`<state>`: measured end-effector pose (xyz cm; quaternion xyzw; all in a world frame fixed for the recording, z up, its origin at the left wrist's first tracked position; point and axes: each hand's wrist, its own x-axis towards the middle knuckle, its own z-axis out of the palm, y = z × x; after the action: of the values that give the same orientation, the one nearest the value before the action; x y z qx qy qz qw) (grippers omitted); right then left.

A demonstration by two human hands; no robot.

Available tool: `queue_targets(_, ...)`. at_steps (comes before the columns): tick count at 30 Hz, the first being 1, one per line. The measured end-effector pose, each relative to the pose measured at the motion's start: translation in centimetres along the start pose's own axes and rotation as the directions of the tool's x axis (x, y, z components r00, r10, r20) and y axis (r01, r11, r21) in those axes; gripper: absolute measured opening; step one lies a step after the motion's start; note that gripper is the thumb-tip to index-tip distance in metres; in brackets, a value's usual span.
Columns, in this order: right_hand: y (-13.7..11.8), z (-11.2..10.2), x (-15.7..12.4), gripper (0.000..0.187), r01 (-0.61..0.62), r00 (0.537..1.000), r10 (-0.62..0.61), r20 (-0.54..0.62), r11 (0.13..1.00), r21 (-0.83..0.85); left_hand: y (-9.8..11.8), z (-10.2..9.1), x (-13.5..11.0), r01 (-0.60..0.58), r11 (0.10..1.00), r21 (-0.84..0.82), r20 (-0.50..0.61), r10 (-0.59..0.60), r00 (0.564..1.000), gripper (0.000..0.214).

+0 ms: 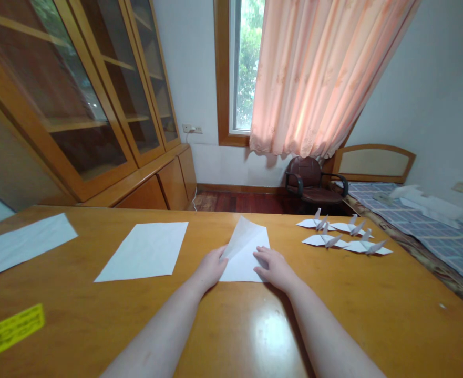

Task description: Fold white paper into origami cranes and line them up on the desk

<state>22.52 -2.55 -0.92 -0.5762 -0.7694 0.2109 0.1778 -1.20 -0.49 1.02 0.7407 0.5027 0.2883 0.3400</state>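
Observation:
A white sheet of paper [242,265] lies on the table in front of me, with a greyer flap folded over its upper left part. At its left edge my left hand [211,270] is closed on the paper, thumb on top by the fold; its other fingers are partly hidden. My right hand [275,268] rests on the sheet's right side, fingers apart and pressing lightly on the surface. To the right stand several folded paper cranes [328,240] in two rows. Left of my hands lies a flat white sheet [146,251].
Another white paper piece [26,244] lies at the far left of the wooden table [199,336]. A yellow label [10,332] is near the front left. Beyond the table are a glass-door cabinet [131,118], a brown armchair [312,181] and a bed [424,210].

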Motion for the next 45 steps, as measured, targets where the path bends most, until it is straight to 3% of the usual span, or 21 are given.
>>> queue_targets(6, -0.1, 0.3, 0.1, 0.054, -0.009, 1.000, 0.008, -0.011, 0.999, -0.031, 0.0, 0.3, -0.1, -0.087, 0.996, -0.005, 0.067, 0.087, 0.994, 0.047)
queue_targets(12, -0.2, 0.2, 0.2, 0.047, -0.024, 1.000, 0.024, -0.005, 1.000, 0.002, -0.4, 1.1, -0.3, -0.225, 0.973, 0.047, 0.196, 0.212, 0.957, 0.058)
queue_targets(18, -0.4, -0.3, 0.3, 0.038, -0.011, 1.000, 0.011, -0.014, 0.998, 0.064, 0.1, 1.3, -0.9, -0.221, 0.951, 0.217, 0.315, 0.146, 0.938, 0.064)
queue_targets(24, -0.9, -0.5, 0.3, 0.040, -0.006, 1.000, 0.011, -0.017, 0.960, 0.280, 0.5, 1.7, -1.5, -0.256, 0.902, 0.348, 0.414, 0.097, 0.905, 0.064)
queue_targets(27, -0.3, -0.1, 0.4, 0.048, 0.002, 1.000, 0.000, -0.006, 0.916, 0.400, 0.8, 1.9, -1.9, -0.286, 0.873, 0.396, 0.460, 0.081, 0.884, 0.070)
queue_targets(29, 0.5, 0.2, 0.6, 0.065, -0.069, 0.995, 0.095, -0.031, 0.880, 0.471, 1.1, 1.9, -2.0, -0.298, 0.852, 0.430, 0.485, 0.060, 0.872, 0.071)
queue_targets(31, 1.3, 0.3, 1.0, 0.077, -0.135, 0.977, 0.199, -0.076, 0.854, 0.502, 1.4, 1.8, -2.1, -0.303, 0.835, 0.459, 0.504, 0.036, 0.863, 0.070)
queue_targets(34, 2.1, 0.1, 1.4, 0.078, -0.143, 0.940, 0.280, -0.194, 0.842, 0.520, 1.8, 1.8, -2.1, -0.308, 0.821, 0.480, 0.529, 0.009, 0.849, 0.072)
queue_targets(37, 1.7, -0.4, 1.1, 0.066, -0.196, 0.833, 0.395, -0.388, 0.866, 0.460, 2.0, 1.7, -2.1, -0.318, 0.816, 0.483, 0.542, 0.007, 0.841, 0.073)
queue_targets(38, 1.1, -0.6, 0.8, 0.062, -0.166, 0.809, 0.357, -0.467, 0.901, 0.401, 2.0, 1.8, -2.2, -0.323, 0.815, 0.481, 0.543, 0.012, 0.840, 0.073)
queue_targets(39, 0.4, -0.7, 0.5, 0.059, -0.107, 0.819, 0.263, -0.510, 0.943, 0.315, 2.0, 1.8, -2.2, -0.330, 0.815, 0.477, 0.544, 0.021, 0.839, 0.074)
queue_targets(40, -0.4, -0.8, 0.1, 0.057, -0.027, 0.859, 0.144, -0.492, 0.971, 0.238, 2.0, 1.9, -2.2, -0.340, 0.814, 0.471, 0.548, 0.033, 0.836, 0.075)
queue_targets(42, -2.2, -0.6, -0.5, 0.053, 0.151, 0.941, -0.092, -0.326, 0.976, 0.159, 1.9, 2.0, -2.2, -0.364, 0.813, 0.455, 0.561, 0.056, 0.826, 0.075)
queue_targets(44, -3.7, -0.1, -0.9, 0.054, 0.279, 0.960, -0.272, -0.066, 0.948, 0.150, 1.9, 2.2, -2.2, -0.379, 0.815, 0.438, 0.569, 0.075, 0.819, 0.073)
queue_targets(45, -4.3, 0.2, -1.0, 0.056, 0.288, 0.955, -0.296, 0.032, 0.946, 0.149, 1.9, 2.2, -2.1, -0.382, 0.819, 0.428, 0.567, 0.086, 0.819, 0.073)
